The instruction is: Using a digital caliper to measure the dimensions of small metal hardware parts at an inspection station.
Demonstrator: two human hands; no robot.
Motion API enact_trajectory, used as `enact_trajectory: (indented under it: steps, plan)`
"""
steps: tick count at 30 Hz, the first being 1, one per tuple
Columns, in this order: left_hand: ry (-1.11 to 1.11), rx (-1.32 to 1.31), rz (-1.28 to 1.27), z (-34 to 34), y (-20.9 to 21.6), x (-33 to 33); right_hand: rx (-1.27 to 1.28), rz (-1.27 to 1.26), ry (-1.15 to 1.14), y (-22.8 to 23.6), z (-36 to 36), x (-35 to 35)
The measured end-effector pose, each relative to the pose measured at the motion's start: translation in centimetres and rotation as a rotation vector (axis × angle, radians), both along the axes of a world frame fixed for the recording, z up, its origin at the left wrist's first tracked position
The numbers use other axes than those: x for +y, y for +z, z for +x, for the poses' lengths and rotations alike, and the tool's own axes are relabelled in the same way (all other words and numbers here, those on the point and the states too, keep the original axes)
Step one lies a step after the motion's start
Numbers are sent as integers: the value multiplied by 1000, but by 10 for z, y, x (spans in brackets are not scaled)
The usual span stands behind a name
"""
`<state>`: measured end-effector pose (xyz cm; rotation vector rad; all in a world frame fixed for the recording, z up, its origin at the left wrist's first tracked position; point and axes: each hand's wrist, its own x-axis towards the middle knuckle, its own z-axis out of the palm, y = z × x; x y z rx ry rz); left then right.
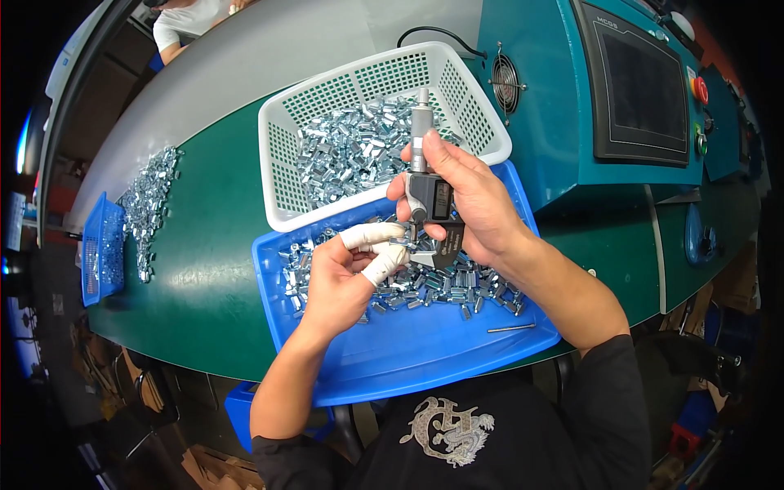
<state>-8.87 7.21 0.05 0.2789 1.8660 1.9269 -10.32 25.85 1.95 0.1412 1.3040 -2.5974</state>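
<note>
My right hand (482, 208) grips a digital micrometer (422, 131), its thimble pointing away from me and its small display facing up. White finger covers wrap the thumb and forefinger of my left hand (339, 282). Those fingertips pinch a small silvery metal piece (407, 237) at the micrometer's jaws; its shape is mostly hidden. Whether the jaws touch it I cannot tell. Both hands are over a blue tray (408, 363), where many small shiny metal pieces (453, 286) lie loose in the far part. A thin metal rod (511, 328) rests near the tray's right side.
Beyond the tray, a white perforated basket (280, 175) holds more metal pieces, its near side over the tray. A metal pile (149, 204) and small blue basket (102, 286) are at left on the green table (204, 302). A teal machine (539, 106) stands right. Another person (188, 24) sits far left.
</note>
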Motion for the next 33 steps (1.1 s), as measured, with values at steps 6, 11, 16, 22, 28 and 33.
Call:
enact_trajectory:
  steps: [6, 11, 16, 22, 28, 33]
  plan:
    - [73, 46, -11, -6, -5, -5, 0, 16, 8, 1, 1, 0]
    - [540, 382, 72, -19, 9, 8, -21, 12, -1, 0, 1, 1]
    - [97, 604, -611, -5, -1, -6, -31, 21, -10, 1, 1, 0]
    - [-152, 759, -1031, 4, -12, 3, -30, 25, -8, 3, 3, 0]
    - [-206, 764, -935, 4, -14, 3, -31, 31, -2, 2, 3, 0]
    - [-391, 805, -855, 2, -9, 0, -23, 22, -10, 1, 3, 1]
